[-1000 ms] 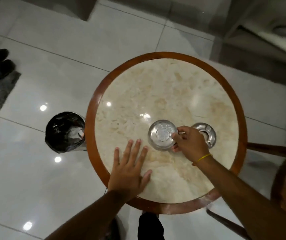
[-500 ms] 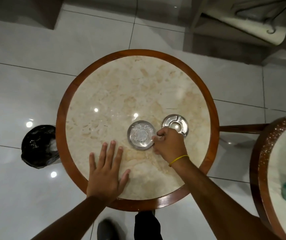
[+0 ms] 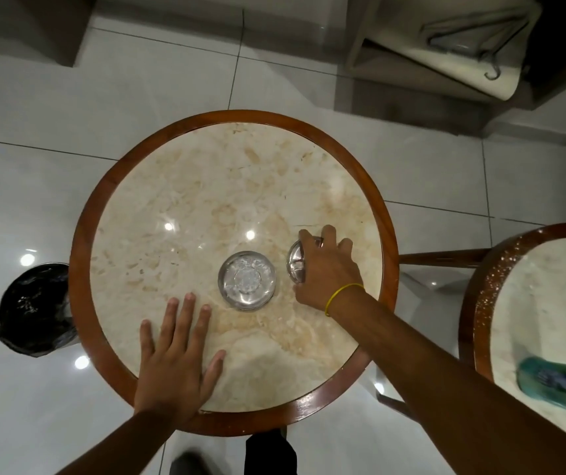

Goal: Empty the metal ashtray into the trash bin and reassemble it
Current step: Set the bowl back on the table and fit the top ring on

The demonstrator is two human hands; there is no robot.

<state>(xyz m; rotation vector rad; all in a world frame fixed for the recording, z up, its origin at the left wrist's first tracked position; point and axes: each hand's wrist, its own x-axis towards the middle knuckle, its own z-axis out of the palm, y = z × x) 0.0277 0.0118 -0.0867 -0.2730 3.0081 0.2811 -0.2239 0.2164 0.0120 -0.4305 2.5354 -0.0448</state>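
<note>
The metal ashtray bowl (image 3: 247,280) sits open on the round marble table (image 3: 206,186), near its middle. Just to its right lies the ashtray's metal lid (image 3: 296,261), mostly covered by my right hand (image 3: 326,269), whose fingers curl over and around its rim. A yellow band circles that wrist. My left hand (image 3: 175,358) rests flat on the table's near left part, fingers spread, holding nothing. The trash bin (image 3: 35,310) with a black liner stands on the floor left of the table.
A second round table (image 3: 480,303) stands at the right with a blue-green object (image 3: 559,382) on it. A wooden chair rail (image 3: 442,259) bridges the gap between tables. Glossy white floor tiles surround everything; furniture stands at the top.
My right hand has left the bowl's right rim and moved right onto the lid, closing around it. The bowl stays put. My left hand has not moved.
</note>
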